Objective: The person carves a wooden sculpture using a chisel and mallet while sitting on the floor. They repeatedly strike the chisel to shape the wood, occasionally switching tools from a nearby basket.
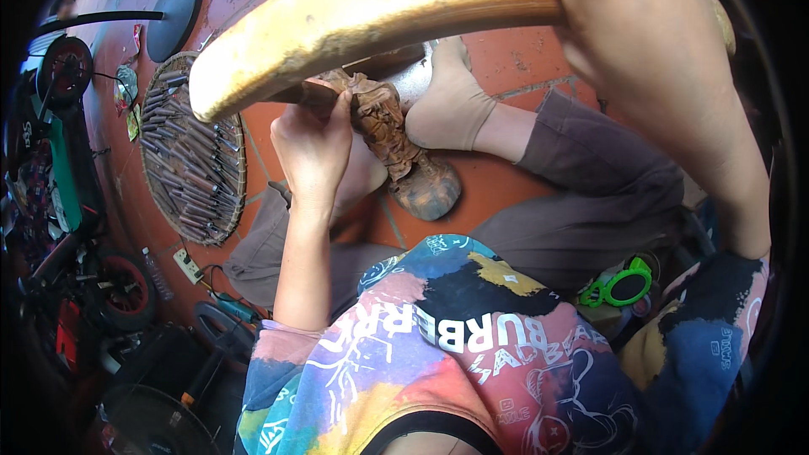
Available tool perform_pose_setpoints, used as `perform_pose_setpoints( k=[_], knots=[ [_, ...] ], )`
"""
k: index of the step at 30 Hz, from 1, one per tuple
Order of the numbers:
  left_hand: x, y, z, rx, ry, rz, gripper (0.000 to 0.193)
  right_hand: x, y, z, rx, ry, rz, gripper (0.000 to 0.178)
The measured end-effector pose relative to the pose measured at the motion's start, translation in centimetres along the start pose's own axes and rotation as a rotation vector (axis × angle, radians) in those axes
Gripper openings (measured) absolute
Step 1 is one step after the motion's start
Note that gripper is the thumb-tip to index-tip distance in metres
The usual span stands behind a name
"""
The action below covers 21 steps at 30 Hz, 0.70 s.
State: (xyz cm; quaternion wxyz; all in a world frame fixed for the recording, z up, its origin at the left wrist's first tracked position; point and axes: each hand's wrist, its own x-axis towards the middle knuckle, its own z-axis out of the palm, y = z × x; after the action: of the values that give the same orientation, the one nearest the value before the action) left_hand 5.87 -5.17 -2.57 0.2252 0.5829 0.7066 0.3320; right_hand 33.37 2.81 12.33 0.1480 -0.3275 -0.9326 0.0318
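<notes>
Raised close to the camera, my right hand [640, 17] is closed around one end of a thick, curved, yellowish wooden mallet [371, 13]. The mallet sweeps left across the upper picture and hides part of what lies beneath it. My left hand [310, 152] pinches a carving chisel, whose brown wooden handle [318, 93] shows just under the mallet; its cutting tip cannot be made out. Beside that hand, a carved brown wooden figure [381, 118] with a rounded base [428, 190] lies tilted on the floor between my feet [447, 105].
At left, a round woven tray [244, 160] holds many chisels on the red tiled floor [514, 55]. A power strip [187, 266], a power tool with cord [226, 329] and a bicycle-like vehicle [67, 168] are beyond. A green-framed round mirror [628, 286] lies by my right leg.
</notes>
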Motion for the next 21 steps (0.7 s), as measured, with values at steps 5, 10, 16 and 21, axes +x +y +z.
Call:
perform_pose_setpoints(
  k=[5, 10, 16, 21],
  knots=[
    [-1.6, 0.5, -3.4, -0.447, 0.269, 0.053, 0.010, -2.4, 2.3, 3.1, 0.206, 0.040, 0.125, 0.046],
    [-0.7, -3.6, -10.6, -0.595, 0.296, -0.124, 0.011, -8.4, 4.0, 4.8, 0.525, -0.137, 0.510, 0.037],
    [-1.9, -8.6, -14.7, -0.630, 0.324, -0.362, 0.023, -12.1, 2.6, 4.6, 1.030, -0.108, 1.113, 0.053],
    [-2.6, -10.4, -13.8, -0.741, 0.270, -0.321, 0.018, -12.1, -1.5, 5.2, 1.611, 0.164, 1.165, 0.069]
  ],
)
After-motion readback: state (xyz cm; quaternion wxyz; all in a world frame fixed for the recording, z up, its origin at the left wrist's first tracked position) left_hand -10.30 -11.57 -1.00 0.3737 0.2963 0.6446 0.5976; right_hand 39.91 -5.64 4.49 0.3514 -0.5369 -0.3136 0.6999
